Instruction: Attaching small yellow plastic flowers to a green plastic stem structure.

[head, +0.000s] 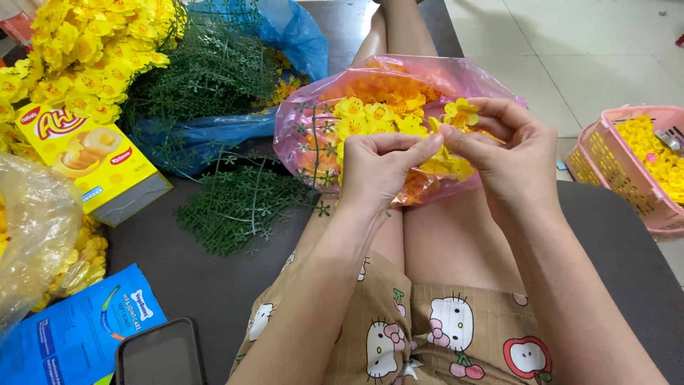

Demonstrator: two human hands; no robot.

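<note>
Obs. Both hands work over the lap, above a pink translucent plastic bag [399,78] full of small yellow artificial flower heads [370,114]. Left hand [377,167]: thumb and forefinger pressed together, pinching what looks like a thin yellow plastic piece at the point where the two hands meet; the piece is mostly hidden, so its kind cannot be told. Right hand [509,153]: grip clamped on one small yellow plastic blossom [461,112], held at the fingertips just above the bag's mouth, with the thumb meeting the left forefinger.

Method note (judgement). The join goes best if the pinch is kept close to the tips of both pieces and they are pushed straight together, not at an angle. Working over the open bag means a dropped flower falls back in.

Counts.
- Pink bag: 1. Flower heads inside: too many to count.
- Blue plastic bag [285,28] with green plastic sprigs: 1.
- Loose heap of green plastic leaf sprigs [239,207] on the dark bench [192,278]: 1 heap.
- Pile of finished yellow flower bunches [78,50]: 1.
- Yellow cardboard snack box [92,160]: 1.
- Pink plastic mesh basket [620,178] of yellow flowers, on the floor: 1.
- Black phone [160,353]: 1.
- Blue printed pouch [78,331]: 1.
- Clear plastic bag [32,228], far left: 1.
</note>
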